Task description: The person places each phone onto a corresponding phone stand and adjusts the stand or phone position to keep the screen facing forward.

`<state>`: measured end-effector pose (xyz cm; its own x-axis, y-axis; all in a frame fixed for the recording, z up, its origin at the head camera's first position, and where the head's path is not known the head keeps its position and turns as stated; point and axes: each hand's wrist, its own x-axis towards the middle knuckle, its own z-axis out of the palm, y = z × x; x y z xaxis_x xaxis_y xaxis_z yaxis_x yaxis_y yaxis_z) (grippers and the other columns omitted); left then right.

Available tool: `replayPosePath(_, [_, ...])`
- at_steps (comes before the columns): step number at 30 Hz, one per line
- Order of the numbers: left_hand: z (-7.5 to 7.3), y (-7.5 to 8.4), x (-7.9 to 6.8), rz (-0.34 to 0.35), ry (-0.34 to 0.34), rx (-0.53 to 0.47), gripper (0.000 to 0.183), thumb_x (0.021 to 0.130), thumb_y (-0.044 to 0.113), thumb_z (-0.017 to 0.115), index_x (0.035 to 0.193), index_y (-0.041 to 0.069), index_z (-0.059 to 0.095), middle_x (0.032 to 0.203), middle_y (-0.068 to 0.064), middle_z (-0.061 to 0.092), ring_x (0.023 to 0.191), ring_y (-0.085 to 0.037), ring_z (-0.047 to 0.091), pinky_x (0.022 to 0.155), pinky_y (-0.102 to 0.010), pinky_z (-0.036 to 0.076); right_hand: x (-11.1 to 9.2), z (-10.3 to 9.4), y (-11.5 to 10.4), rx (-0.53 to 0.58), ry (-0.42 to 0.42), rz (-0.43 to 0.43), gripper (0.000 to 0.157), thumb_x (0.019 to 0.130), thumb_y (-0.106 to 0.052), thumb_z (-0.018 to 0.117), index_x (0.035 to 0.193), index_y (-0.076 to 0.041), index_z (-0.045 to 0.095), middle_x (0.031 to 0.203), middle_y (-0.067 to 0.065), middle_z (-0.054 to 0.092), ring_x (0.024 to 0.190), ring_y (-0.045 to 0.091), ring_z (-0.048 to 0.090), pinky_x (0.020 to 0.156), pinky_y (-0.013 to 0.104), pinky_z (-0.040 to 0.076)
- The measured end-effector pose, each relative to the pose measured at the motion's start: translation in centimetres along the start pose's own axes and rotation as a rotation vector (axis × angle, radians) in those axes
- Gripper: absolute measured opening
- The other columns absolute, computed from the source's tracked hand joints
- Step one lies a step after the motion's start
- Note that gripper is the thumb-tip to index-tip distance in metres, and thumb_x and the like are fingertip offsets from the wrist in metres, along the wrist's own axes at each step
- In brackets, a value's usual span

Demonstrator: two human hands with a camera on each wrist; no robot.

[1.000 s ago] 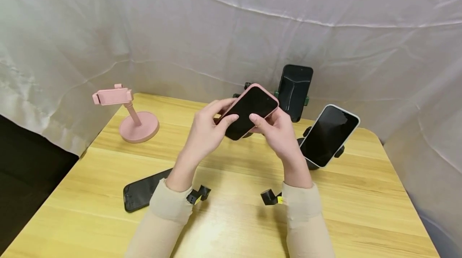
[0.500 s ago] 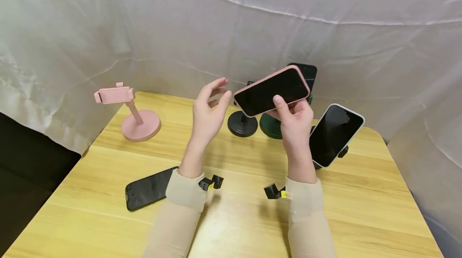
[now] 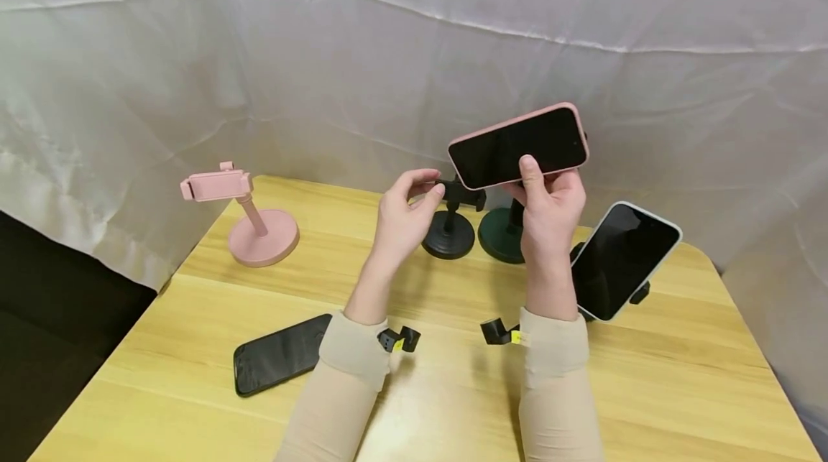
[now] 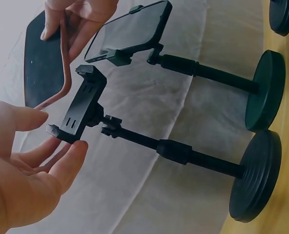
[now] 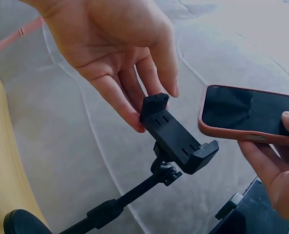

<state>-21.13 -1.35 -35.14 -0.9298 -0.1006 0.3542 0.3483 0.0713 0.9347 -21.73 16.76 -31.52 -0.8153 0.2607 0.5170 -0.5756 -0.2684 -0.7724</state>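
Right grip (image 3: pixel 552 210) holds pink-cased phone (image 3: pixel 491 156), partly hiding green stand (image 3: pixel 497 238); left grip (image 3: pixel 402 221), fingers loose, touches black stand (image 3: pixel 448 241).

Light wood-grain table (image 3: pixel 162 347), rounded far-right corner. Directly on it: pink phone stand (image 3: pixel 255 218), round base flat at the far left; dark smartphone (image 3: pixel 281 354) lying flat and slantwise, near left. Toward the back, black phone stand (image 4: pixel 173 151) upright on a round ridged base, with dark green phone stand (image 3: pixel 499 236) just beside it, their bases near each other. At the right, second black phone stand (image 3: pixel 640 294), base mostly hidden from here.
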Motion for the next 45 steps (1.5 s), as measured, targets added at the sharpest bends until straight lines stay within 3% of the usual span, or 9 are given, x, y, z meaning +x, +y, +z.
replayPosePath(11, [-1.2,0.2,0.4,0.017,-0.009,0.047,0.024,0.099,0.005,0.070,0.121,-0.004,0.070,0.119,-0.016,0.072,0.112,-0.024,0.069,0.096,-0.028,0.057,0.1,1.0,1.2,-0.060,-0.095,0.074,0.021,0.102,-0.003,0.064,0.123,-0.005,0.065,0.105,0.005,0.074,0.090,0.016,0.076,0.083,0.032,0.062])
replayPosePath(19, [-0.9,0.5,0.4,0.035,0.029,0.116,0.021,0.098,0.004,0.072,0.118,-0.003,0.071,0.115,-0.016,0.073,0.110,-0.025,0.070,0.094,-0.032,0.058,0.2,1.0,1.9,-0.079,-0.129,0.108,0.018,0.103,-0.004,0.063,0.121,-0.009,0.063,0.103,0.001,0.073,0.090,0.014,0.074,0.086,0.030,0.061])
replayPosePath(25, [-0.6,0.5,0.2,0.024,0.044,0.158,0.020,0.099,0.005,0.070,0.118,-0.002,0.070,0.113,-0.016,0.073,0.111,-0.025,0.069,0.095,-0.034,0.058,-0.3,0.9,2.2,-0.137,-0.186,0.134,0.035,0.094,0.010,0.061,0.125,-0.006,0.059,0.108,0.001,0.068,0.096,0.016,0.065,0.090,0.027,0.054])
replayPosePath(32, [-0.6,0.6,0.0,0.020,0.036,0.167,0.021,0.099,0.005,0.070,0.119,-0.002,0.070,0.114,-0.015,0.073,0.111,-0.025,0.070,0.095,-0.033,0.058,-0.5,1.0,2.7,-0.139,-0.220,0.112,0.045,0.096,0.009,0.067,0.137,-0.001,0.053,0.118,0.003,0.065,0.110,0.017,0.066,0.098,0.028,0.054])
replayPosePath(45, [-1.5,0.3,0.2,0.125,-0.008,0.216,0.022,0.095,0.006,0.076,0.114,-0.004,0.070,0.108,-0.016,0.070,0.105,-0.026,0.071,0.089,-0.032,0.060,-0.3,0.7,2.8,-0.284,-0.288,0.067,0.028,0.101,0.001,0.065,0.128,0.006,0.060,0.108,-0.011,0.074,0.104,0.010,0.070,0.092,0.025,0.054])
